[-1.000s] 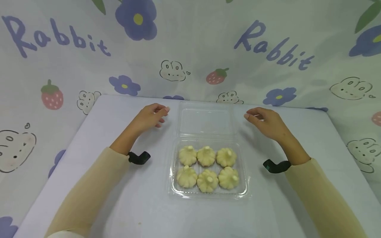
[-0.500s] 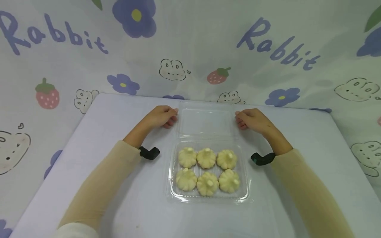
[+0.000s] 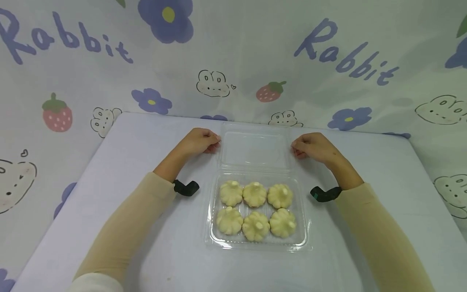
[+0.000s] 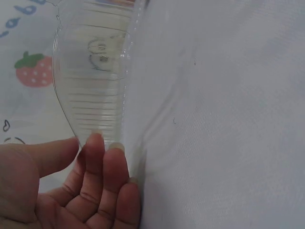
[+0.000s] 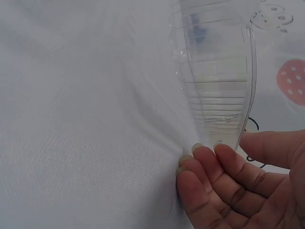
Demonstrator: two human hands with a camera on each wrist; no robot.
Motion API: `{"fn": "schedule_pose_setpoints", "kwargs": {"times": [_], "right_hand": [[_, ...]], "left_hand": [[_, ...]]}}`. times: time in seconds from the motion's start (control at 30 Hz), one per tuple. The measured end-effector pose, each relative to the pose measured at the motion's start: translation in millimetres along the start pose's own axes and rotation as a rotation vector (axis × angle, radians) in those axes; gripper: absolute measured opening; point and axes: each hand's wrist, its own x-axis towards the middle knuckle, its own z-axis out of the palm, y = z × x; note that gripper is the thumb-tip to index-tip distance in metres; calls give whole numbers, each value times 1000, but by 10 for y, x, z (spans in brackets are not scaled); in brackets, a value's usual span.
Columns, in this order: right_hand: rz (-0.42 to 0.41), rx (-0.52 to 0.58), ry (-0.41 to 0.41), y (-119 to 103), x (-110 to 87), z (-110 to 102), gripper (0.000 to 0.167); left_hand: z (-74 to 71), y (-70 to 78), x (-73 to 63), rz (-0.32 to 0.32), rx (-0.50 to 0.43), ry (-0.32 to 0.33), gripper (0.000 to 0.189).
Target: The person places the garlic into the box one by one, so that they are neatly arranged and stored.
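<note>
A clear plastic clamshell box point(image 3: 255, 245) stands on the table with its lid point(image 3: 255, 150) folded back at the far side. Inside sit two rows of pale yellow, lobed pieces shaped like garlic bulbs point(image 3: 254, 194), each with a short stub on top. My left hand point(image 3: 202, 142) pinches the lid's left edge between thumb and fingers; the left wrist view shows the ribbed lid wall point(image 4: 97, 81) just past the fingertips. On the opposite edge, my right hand point(image 3: 310, 145) pinches the lid the same way, near its ribbed side point(image 5: 219, 86) in the right wrist view.
The box rests on a white-covered table point(image 3: 175, 243). Right behind the table hangs a patterned cloth point(image 3: 244, 52) with rabbits, strawberries and flowers. Black wrist mounts point(image 3: 187, 188) stick out from both sleeves, on either side of the box.
Both hands have moved inward from beside the lid to its left and right edges and taken hold there. The box and the pieces in it look unchanged; the head view has shifted slightly.
</note>
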Motion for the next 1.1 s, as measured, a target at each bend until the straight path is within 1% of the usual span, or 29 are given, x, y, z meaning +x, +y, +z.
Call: {"fn": "schedule_pose_setpoints", "kwargs": {"times": [0.1,0.3,0.43,0.57,0.73,0.83,1.0,1.1], "right_hand": [[2,4,6,2,-8,0,34],[2,-47,36,19,-45,1,33],[-35,-49,54,18,-67,-1,35],[-83,-29,77,-21,-99,-1,38],[-117,-8,109,-87,-169,-25,38],[-133,12,132,-129,-217,-37,34],[-184,16,182,-174,-304,-63,34],[-204,10,211,-192,-364,-77,35]], "left_hand": [[20,2,12,-6,-10,13,27],[74,-18,44,10,-38,21,26],[82,-30,34,25,-74,27,28],[52,-19,-9,46,-78,41,28],[14,43,-70,87,-84,70,27],[2,91,-103,108,-108,88,27],[-23,183,-171,171,-142,93,29],[-52,248,-231,208,-122,90,28]]}}
